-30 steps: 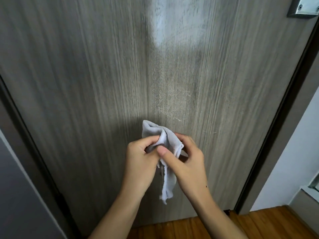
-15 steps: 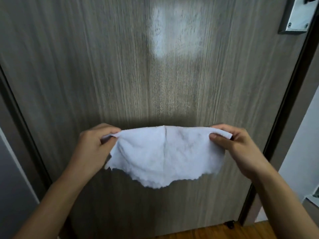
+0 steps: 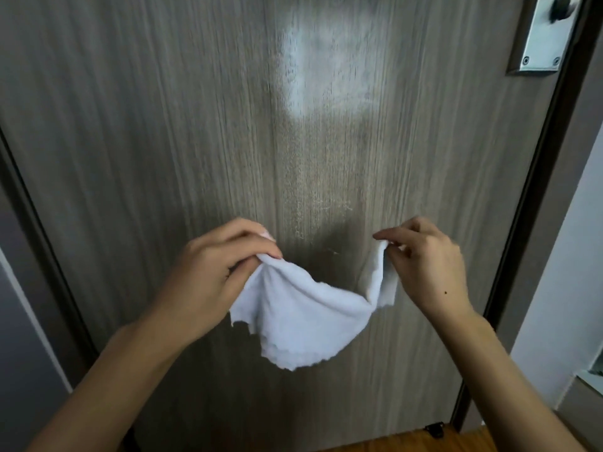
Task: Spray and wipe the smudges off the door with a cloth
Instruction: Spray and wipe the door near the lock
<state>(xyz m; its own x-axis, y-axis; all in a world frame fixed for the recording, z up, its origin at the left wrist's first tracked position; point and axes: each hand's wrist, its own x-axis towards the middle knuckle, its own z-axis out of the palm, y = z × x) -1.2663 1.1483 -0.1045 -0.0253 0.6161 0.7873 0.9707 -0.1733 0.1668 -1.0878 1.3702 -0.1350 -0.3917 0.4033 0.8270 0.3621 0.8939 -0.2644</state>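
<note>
A white cloth [image 3: 303, 318] hangs slack in front of the grey wood-grain door [image 3: 146, 132], below a pale hazy smudge [image 3: 329, 60]. The left hand [image 3: 215, 278] grips one corner in curled fingers; the right hand [image 3: 427, 265] pinches the other corner between thumb and fingertips. A metal handle plate [image 3: 545, 37] sits above and right of the cloth.
</note>
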